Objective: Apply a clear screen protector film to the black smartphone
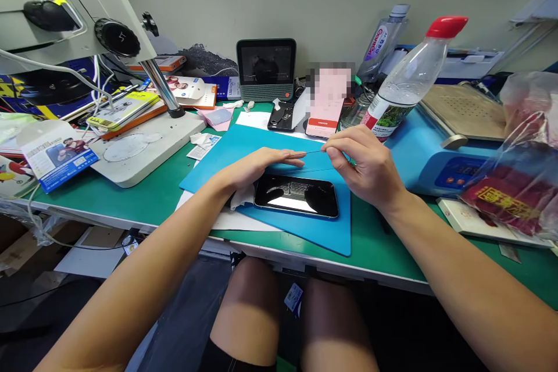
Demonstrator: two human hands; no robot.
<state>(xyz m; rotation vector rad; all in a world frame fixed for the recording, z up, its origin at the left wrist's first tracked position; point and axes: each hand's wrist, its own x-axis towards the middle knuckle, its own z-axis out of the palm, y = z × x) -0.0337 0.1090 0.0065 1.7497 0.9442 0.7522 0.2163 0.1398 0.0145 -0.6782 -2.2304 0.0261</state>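
Note:
A black smartphone (296,195) lies screen-up on a blue work mat (305,226). My left hand (257,165) rests just behind the phone with fingers stretched out flat, a white cloth (240,196) under its palm. My right hand (366,165) is pinched on the edge of a thin, clear sheet or film (313,153) that reaches across to my left fingertips. The film is seen edge-on and is hard to make out.
A microscope (87,17) on a white base (143,148) stands at the left among product boxes. A small screen device (265,70), two plastic bottles (405,81) and a second phone (326,102) stand behind the mat. A blue machine (427,157) and a plastic bag (523,168) lie at the right.

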